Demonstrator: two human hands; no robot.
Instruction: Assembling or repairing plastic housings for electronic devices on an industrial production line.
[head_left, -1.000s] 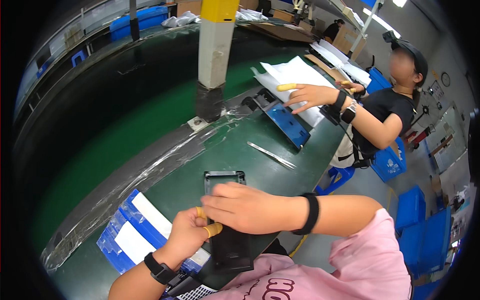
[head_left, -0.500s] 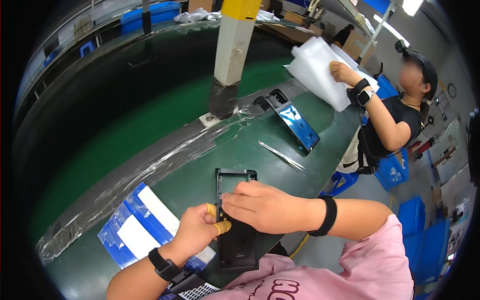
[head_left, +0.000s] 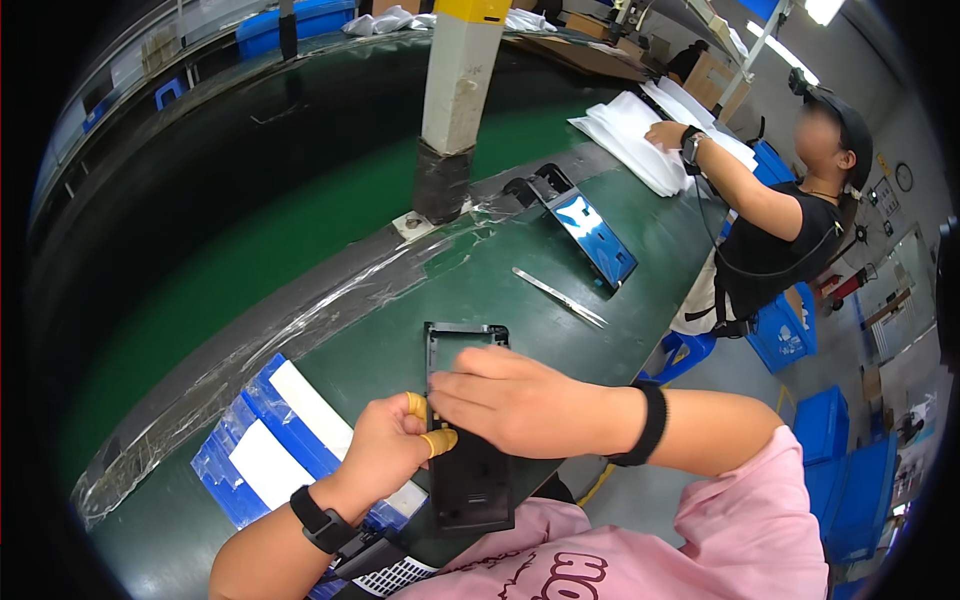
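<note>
A black rectangular plastic housing (head_left: 472, 492), open like a shallow tray, lies lengthwise in front of me at the bench's near edge. My left hand (head_left: 393, 437) grips its left side between thumb and forefinger, both in yellow finger cots. Across the housing's middle lies my right hand (head_left: 515, 405), its fingers bent and pressed together at the left inner edge. What those fingertips pinch, if anything, is hidden. Beyond the housing, metal tweezers (head_left: 560, 298) rest on the green bench (head_left: 400, 345). Farther off is a black device with a shiny blue panel (head_left: 592, 235).
Blue boxes with white labels (head_left: 270, 455) sit left of my left forearm. A taped post (head_left: 455, 130) rises at the bench's far edge. At the right, a co-worker (head_left: 775, 215) handles white sheet packaging (head_left: 635, 135); blue crates (head_left: 825, 425) stand on the floor.
The co-worker's hand and the white packaging have dropped lower onto the bench. My hands stay at the same part of the housing, with little movement; the whole view has shifted slightly.
</note>
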